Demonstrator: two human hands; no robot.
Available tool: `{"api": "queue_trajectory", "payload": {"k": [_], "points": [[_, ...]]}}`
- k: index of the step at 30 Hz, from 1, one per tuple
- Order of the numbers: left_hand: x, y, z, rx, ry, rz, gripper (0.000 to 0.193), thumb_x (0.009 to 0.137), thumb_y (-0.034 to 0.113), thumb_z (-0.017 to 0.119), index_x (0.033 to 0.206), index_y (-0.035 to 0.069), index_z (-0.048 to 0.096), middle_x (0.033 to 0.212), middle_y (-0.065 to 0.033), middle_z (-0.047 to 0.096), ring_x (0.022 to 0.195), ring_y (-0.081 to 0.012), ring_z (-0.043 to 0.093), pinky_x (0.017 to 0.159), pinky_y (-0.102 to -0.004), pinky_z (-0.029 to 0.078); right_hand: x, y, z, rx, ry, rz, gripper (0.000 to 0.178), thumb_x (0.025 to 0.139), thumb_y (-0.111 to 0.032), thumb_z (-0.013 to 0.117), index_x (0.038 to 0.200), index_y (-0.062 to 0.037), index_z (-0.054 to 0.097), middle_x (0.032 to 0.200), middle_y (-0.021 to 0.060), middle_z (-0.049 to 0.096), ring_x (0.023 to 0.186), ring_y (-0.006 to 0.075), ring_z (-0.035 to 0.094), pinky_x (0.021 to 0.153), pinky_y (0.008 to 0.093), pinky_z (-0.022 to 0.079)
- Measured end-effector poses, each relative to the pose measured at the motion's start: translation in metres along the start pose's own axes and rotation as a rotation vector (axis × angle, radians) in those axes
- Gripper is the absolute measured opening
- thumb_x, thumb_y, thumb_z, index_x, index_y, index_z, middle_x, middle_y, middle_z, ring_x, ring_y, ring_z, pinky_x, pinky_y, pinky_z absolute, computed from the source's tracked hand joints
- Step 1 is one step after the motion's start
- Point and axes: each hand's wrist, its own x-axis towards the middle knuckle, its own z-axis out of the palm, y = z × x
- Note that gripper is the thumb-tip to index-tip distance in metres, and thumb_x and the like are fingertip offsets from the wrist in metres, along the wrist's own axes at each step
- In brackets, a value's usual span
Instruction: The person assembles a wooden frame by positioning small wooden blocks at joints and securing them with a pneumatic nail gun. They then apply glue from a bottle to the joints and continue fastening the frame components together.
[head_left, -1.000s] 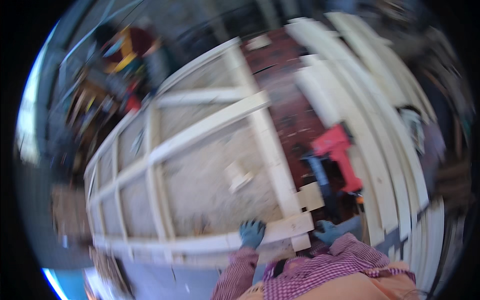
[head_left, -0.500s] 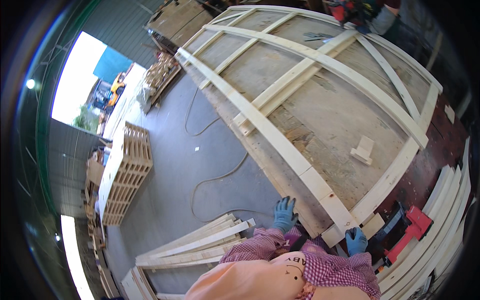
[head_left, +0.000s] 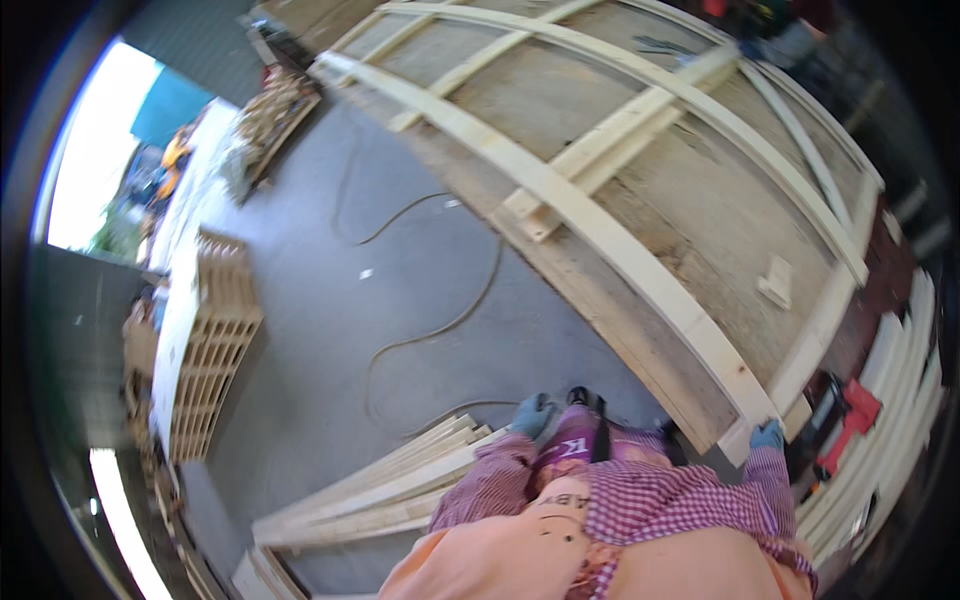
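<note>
Big wooden frame panel (head_left: 640, 170) fills the top right, pale battens nailed over rough board, lying flat with its near corner right by the person. Grey concrete floor (head_left: 330, 330) to the left, with a cable (head_left: 420, 340) snaking across it. A stack of pale planks (head_left: 380, 490) lies on the floor just in front, pallets (head_left: 210, 340) further left. Right hand (head_left: 767, 435), blue glove, sits at the frame's corner, can't tell if it's gripping. Left hand (head_left: 532, 414), also gloved, hangs loose above the planks, holding nothing.
</note>
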Motion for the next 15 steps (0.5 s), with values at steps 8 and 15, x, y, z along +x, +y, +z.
{"api": "queue_trajectory", "payload": {"k": [8,15], "points": [[-0.028,-0.135,-0.053,-0.309,-0.008,-0.248,0.027,0.082,0.018,0.062,0.102,0.001,0.059,0.086,-0.0069,0.064,0.075,-0.0155,0.058,0.069,-0.0292,0.047,-0.065,-0.101,-0.053,-0.129,-0.170,0.275,0.074,0.069,-0.033,0.069,0.129,-0.0012,0.039,0.127,0.0252,0.045,0.115,0.0384,0.047,0.096,0.0407,0.041],[-0.055,-0.130,-0.074,-0.248,-0.068,-0.351,0.021,0.083,0.015,0.061,0.099,0.001,0.062,0.090,-0.0048,0.064,0.082,-0.0152,0.059,0.075,-0.0298,0.047,-0.070,-0.091,-0.027,0.076,-0.111,0.231,0.076,0.070,-0.031,0.069,0.133,-0.0028,0.038,0.132,0.0217,0.042,0.122,0.0346,0.041,0.100,0.0389,0.037]]}}
